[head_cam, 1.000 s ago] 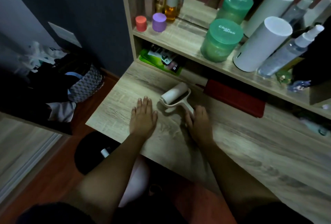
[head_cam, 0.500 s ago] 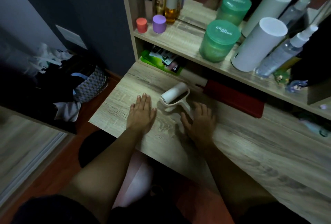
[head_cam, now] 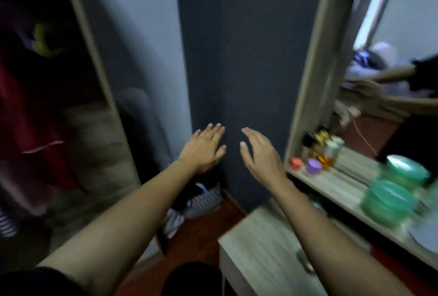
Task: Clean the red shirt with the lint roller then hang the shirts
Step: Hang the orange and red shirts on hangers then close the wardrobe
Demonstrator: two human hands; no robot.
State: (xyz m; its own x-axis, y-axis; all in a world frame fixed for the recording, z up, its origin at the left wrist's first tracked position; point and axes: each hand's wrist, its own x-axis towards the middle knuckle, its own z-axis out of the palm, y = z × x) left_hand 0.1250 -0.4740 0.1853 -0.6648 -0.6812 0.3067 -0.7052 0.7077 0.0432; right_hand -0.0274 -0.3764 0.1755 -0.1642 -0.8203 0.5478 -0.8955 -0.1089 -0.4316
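Observation:
Both my hands are raised in the air in front of a dark grey wall, empty, fingers straight. My left hand (head_cam: 204, 147) is left of centre, my right hand (head_cam: 257, 152) just beside it, a small gap between them. A red garment (head_cam: 17, 115) hangs in the open wardrobe at the far left, blurred. The lint roller is out of view; my right forearm covers that part of the wooden desk (head_cam: 258, 246).
The wardrobe's wooden side panel (head_cam: 94, 63) stands left of my hands. A patterned laundry basket (head_cam: 201, 201) with dark clothes sits on the red floor below. The mirror shelf (head_cam: 336, 184) at right carries green jars (head_cam: 388, 201) and small bottles.
Both hands have lifted off the desk and away from the lint roller into the air. The view has swung up and left toward the wardrobe.

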